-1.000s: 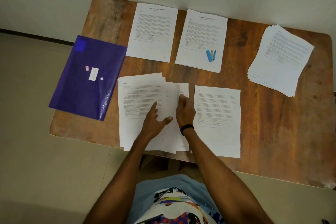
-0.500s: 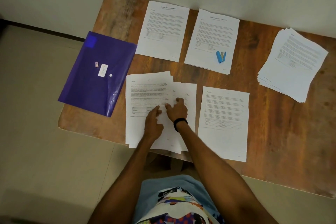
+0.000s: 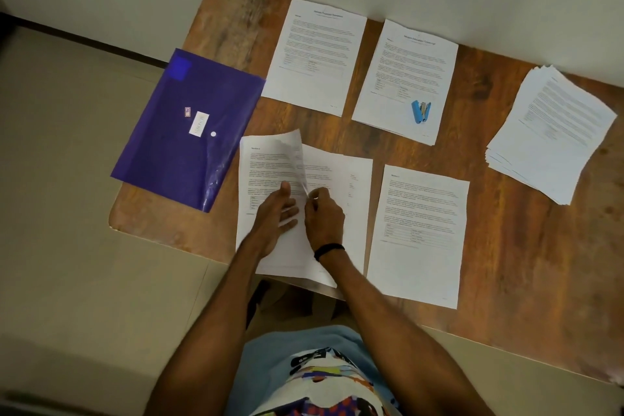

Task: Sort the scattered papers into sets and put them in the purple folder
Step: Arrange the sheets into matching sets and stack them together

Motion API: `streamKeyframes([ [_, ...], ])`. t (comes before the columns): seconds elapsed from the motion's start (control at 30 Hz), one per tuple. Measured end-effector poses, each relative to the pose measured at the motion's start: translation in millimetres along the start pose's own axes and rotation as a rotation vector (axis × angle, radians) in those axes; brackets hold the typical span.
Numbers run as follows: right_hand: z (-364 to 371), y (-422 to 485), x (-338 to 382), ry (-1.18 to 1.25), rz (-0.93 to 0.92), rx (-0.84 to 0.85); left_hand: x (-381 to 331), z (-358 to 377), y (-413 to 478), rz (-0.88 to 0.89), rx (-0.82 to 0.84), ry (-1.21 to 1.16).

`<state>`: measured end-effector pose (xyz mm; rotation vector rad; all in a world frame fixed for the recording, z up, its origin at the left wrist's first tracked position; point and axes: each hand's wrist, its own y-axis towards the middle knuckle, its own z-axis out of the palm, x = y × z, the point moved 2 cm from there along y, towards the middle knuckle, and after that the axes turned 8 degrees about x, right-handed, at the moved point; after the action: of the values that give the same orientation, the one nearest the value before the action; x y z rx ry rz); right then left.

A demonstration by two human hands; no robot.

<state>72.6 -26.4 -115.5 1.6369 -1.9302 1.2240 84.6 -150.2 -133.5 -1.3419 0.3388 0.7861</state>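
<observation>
Five lots of paper are laid out on the wooden table, so quite a spread. At the upper middle of the frame two pages with headings are set side by side, the left title page and the right title page. A small blue stapler is parked on the lower part of the right one. A thick stack is placed at an angle at the right edge of the frame, well apart from the rest. A single printed sheet is laid flat at the lower right of centre.

Just to its left, at the centre, a fanned pile is spread out, with its lower edge hung out past the near table edge. The left hand is pressed flat on that pile with fingers straight, nothing gripped. The right hand, with a black wristband on the wrist, is curled. The right edge of the top sheet is pinched between its thumb and fingertips, and that edge is lifted and bowed up off the sheets under it.

The purple folder is laid flat at the left of the frame with its snap button up. It is partly hung over the left table edge, just beside the pile and apart from both hands.
</observation>
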Motion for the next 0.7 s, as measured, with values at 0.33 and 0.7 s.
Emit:
streamKeyframes([
  [0.33, 8.3, 1.6, -6.8, 0.083, 0.050, 0.112, 6.5, -2.0, 0.0, 0.053, -0.148, 0.005],
  [0.7, -13.0, 18.5, -27.9, 0.203, 0.389, -0.003, 18.3, -18.0, -10.5, 0.068, -0.344, -0.176],
])
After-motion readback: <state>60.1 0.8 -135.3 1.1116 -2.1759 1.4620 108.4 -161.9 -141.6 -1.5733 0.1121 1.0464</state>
